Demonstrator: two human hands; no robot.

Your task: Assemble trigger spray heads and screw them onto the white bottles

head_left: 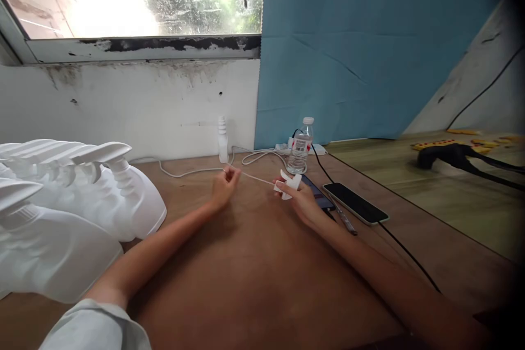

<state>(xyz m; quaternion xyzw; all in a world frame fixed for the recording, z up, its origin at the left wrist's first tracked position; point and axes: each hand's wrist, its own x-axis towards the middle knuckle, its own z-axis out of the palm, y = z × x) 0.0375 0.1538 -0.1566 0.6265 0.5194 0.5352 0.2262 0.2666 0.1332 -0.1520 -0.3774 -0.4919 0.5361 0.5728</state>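
Two hands working a thin cord over a brown table (254,284)

The left hand (223,188) is pinching the white cord (256,177); the right hand (301,199) is gripping a small white piece (287,183) beside a water bottle (300,146)

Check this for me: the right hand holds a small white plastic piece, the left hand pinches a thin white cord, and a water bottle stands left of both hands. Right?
Not quite. In the head view the water bottle stands behind the right hand, not left of both. The white plastic piece and the left hand pinching the cord are as you said.

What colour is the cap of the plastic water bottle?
White, on the clear plastic water bottle; head view.
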